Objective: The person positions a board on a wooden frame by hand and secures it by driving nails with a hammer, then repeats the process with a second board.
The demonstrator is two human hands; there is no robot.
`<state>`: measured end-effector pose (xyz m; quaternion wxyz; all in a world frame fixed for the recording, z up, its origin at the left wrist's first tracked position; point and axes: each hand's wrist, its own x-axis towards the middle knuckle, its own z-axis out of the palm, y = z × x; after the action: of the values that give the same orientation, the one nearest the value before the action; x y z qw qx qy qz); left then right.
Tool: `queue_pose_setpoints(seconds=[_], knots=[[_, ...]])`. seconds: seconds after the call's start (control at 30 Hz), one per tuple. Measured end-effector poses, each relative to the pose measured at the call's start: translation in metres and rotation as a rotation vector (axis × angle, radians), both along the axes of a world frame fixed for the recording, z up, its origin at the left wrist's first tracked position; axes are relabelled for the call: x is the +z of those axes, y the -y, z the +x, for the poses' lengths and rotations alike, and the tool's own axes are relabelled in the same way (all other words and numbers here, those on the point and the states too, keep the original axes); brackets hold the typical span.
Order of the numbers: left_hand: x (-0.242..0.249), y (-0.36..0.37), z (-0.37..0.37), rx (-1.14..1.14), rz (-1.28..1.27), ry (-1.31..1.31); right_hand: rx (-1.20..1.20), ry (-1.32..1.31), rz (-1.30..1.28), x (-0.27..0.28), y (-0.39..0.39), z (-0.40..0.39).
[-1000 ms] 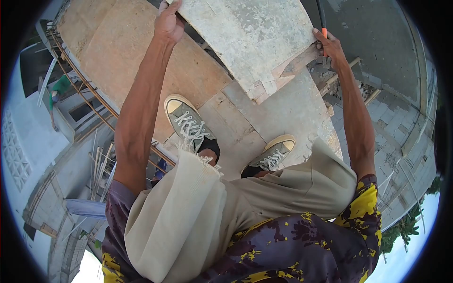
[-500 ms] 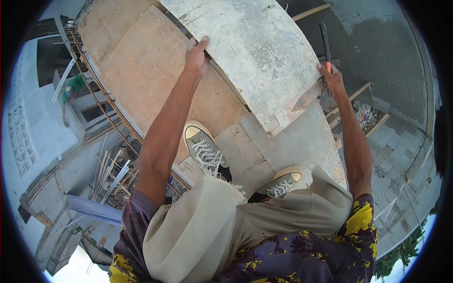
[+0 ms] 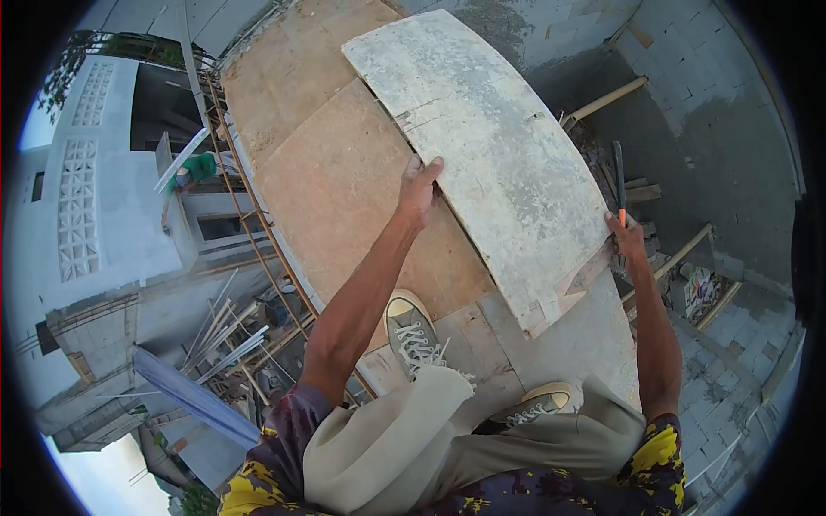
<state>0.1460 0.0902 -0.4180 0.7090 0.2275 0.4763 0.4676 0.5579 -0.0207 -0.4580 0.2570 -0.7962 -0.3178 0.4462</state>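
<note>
A worn plywood sheet (image 3: 508, 146), pale and caked with grey cement, lies slanted over the browner boards of the platform (image 3: 361, 198). My left hand (image 3: 419, 187) is closed on its left long edge, thumb on top and fingers hidden beneath. At the sheet's right corner, my right hand (image 3: 625, 234) grips the edge. That same hand also holds a tool with a black-and-orange handle (image 3: 618, 176) pointing away from me; its other end is hidden. The near corner of the sheet is chipped and splintered. My two shoes (image 3: 413, 331) stand on the boards just below it.
Rusty bars (image 3: 249, 206) run along the platform's left edge, with a drop beyond. Below lie loose timber and poles (image 3: 228, 335). A person in green (image 3: 196, 169) is at the white building opposite. Wooden poles (image 3: 607, 101) jut out at right, above a lower block-walled area.
My view has tipped upward, so sheet, hands and shoes appear lower and further right. Both hands keep their hold on the sheet, and the tool stays in my right hand.
</note>
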Motion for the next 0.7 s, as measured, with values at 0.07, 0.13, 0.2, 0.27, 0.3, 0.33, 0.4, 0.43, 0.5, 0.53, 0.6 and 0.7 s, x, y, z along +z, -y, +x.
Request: queue_pose_setpoints(seconds=[0.07, 0.13, 0.2, 0.27, 0.3, 0.33, 0.4, 0.43, 0.5, 0.53, 0.6, 0.7], knots=[[0.008, -0.005, -0.001, -0.012, -0.001, -0.011, -0.001, 0.003, 0.006, 0.001, -0.004, -0.003], [0.005, -0.005, 0.0, -0.023, 0.002, -0.018, -0.001, 0.01, 0.016, 0.001, -0.005, 0.001], [-0.001, -0.005, 0.002, -0.001, 0.0, -0.016, 0.018, 0.055, 0.022, 0.003, -0.006, 0.006], [-0.009, -0.005, 0.0, -0.005, -0.018, -0.109, 0.043, 0.07, 0.049, -0.001, -0.006, 0.009], [-0.013, -0.005, -0.002, -0.014, -0.046, -0.203, 0.061, 0.084, 0.066, -0.003, -0.006, 0.008], [-0.015, -0.007, -0.007, -0.009, -0.036, -0.204, 0.064, 0.083, 0.076, -0.004, -0.007, 0.008], [-0.014, -0.009, -0.017, -0.217, -0.213, -0.689, 0.093, 0.123, 0.12, -0.005, -0.005, 0.008], [-0.013, -0.007, -0.018, -0.215, -0.207, -0.686, 0.092, 0.126, 0.125, -0.006, -0.004, 0.009], [-0.008, -0.001, -0.02, -0.401, 0.097, -1.223, 0.082, 0.178, 0.17, -0.008, -0.001, 0.009], [-0.002, -0.007, -0.023, -0.397, 0.1, -1.224, 0.083, 0.178, 0.175, -0.006, -0.004, 0.008], [0.007, -0.013, -0.025, -0.301, 0.013, -1.172, 0.113, 0.171, 0.136, 0.002, -0.008, 0.01], [0.005, -0.013, -0.023, -0.089, 0.553, -1.497, 0.087, 0.143, 0.068, 0.012, -0.007, 0.005]])
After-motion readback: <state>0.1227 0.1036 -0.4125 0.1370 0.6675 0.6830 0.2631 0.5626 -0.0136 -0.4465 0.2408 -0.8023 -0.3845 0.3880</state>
